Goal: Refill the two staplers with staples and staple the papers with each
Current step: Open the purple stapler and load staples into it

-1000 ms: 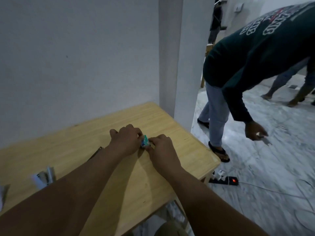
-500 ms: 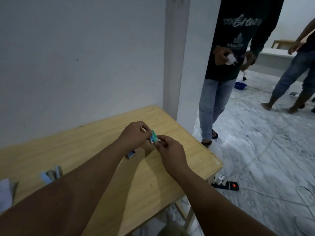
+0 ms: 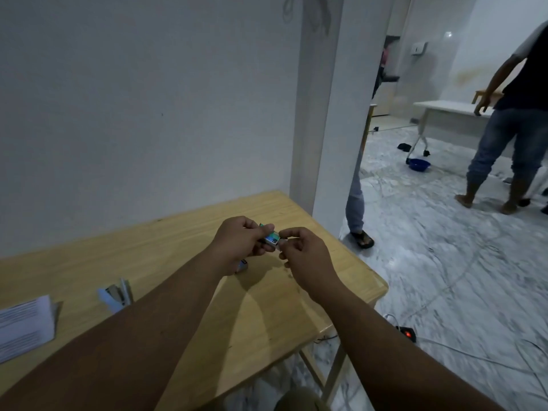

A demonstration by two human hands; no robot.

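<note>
Holding a small teal staple box (image 3: 273, 238) above the far right part of the wooden table (image 3: 166, 247), the left hand (image 3: 240, 244) curls its fingers round the box's left end while the right hand (image 3: 305, 256) pinches its right end between thumb and forefinger. The box's long axis runs left to right, roughly level. Whether it is open is too small to tell. A second small box (image 3: 243, 266) lies on the table just below the left wrist. A pale blue stapler (image 3: 116, 294) lies opened near the left forearm, its long axis running near to far. Printed papers (image 3: 25, 326) rest at the table's left edge.
</note>
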